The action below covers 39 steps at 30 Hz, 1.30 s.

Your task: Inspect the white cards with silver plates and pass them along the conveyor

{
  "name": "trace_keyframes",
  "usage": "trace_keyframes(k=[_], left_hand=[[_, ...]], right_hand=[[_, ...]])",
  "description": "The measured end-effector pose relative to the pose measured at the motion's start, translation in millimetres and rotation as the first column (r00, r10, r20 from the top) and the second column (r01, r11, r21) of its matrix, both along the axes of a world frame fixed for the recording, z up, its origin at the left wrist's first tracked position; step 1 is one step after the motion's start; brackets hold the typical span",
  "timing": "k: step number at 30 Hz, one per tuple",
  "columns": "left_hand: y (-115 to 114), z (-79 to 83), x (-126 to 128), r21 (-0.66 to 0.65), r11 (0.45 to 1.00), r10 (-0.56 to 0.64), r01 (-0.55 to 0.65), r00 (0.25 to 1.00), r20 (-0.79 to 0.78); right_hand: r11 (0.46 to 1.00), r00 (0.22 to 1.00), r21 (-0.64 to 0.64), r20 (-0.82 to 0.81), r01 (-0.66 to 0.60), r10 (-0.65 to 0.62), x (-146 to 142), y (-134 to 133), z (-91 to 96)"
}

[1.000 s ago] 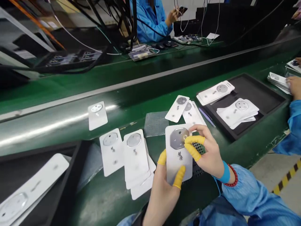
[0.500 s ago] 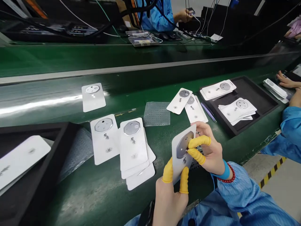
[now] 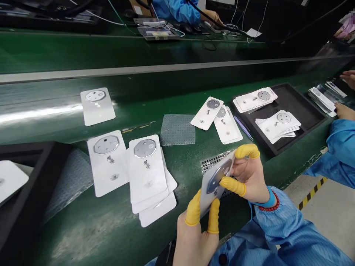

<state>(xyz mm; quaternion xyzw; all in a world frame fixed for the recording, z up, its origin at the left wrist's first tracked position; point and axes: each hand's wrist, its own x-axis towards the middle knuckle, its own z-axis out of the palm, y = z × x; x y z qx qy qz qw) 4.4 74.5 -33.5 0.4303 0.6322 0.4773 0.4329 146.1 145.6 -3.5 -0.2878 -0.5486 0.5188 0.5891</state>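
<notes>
My left hand and my right hand, both with yellow finger cots, hold a tilted white card between them. Its octagonal metal plate faces up and to the left, with my right thumb and finger at its edge. A dotted black sheet lies just beyond the card. To the left lie a loose card and an overlapping stack of cards. Farther ahead, more cards lie on the green belt, and others sit in a black tray.
A co-worker's hands work beside a card stack at the right. A lone card lies on the steel rail. A clear bubble sheet, a black foam tray and a blue-sleeved person across the line are in view.
The card has tilted further in my hands, its plate turning left. The view has shifted, so the belt items sit farther left and higher, and the dotted sheet now shows beyond the card.
</notes>
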Motion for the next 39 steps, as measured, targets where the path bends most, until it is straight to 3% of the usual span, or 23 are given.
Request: trace_keyframes(k=[3,10,12,18,27,33,39], left_hand=[[-1.9,-3.1,-2.1,-0.052,0.997,0.052,-0.051,0.998,0.024],[-3.7,-9.8,-8.2,-0.046,0.999,-0.010,0.010,1.000,-0.010],[-5.7,-12.5,-9.6,-0.041,0.999,-0.027,0.027,0.999,-0.017],[-13.3,-22.7,-12.0,-0.016,0.997,-0.075,0.074,0.997,-0.019],[-13.8,-20.3,-12.9,0.037,0.991,-0.128,0.130,0.991,-0.044],[-14.9,-12.6,-12.3,0.046,0.985,-0.166,0.167,0.986,-0.033],[-15.0,-4.8,-8.8,0.002,0.981,-0.196,0.196,0.980,0.033]], right_hand=[[1.000,0.999,-0.016,0.032,-0.019,0.020,2.2,-0.2,1.5],[0.999,0.971,-0.026,0.236,0.042,-0.034,12.5,1.3,14.5],[0.999,0.964,-0.047,0.265,0.013,-0.001,16.1,2.6,18.4],[0.978,0.974,-0.149,0.152,-0.145,0.167,20.2,3.5,18.4],[0.993,0.991,-0.117,0.133,0.000,0.016,11.5,0.0,14.1],[0.976,0.988,-0.185,0.080,-0.113,0.129,13.4,0.9,18.3],[0.965,0.982,-0.222,0.094,-0.141,0.165,18.0,0.9,19.0]])
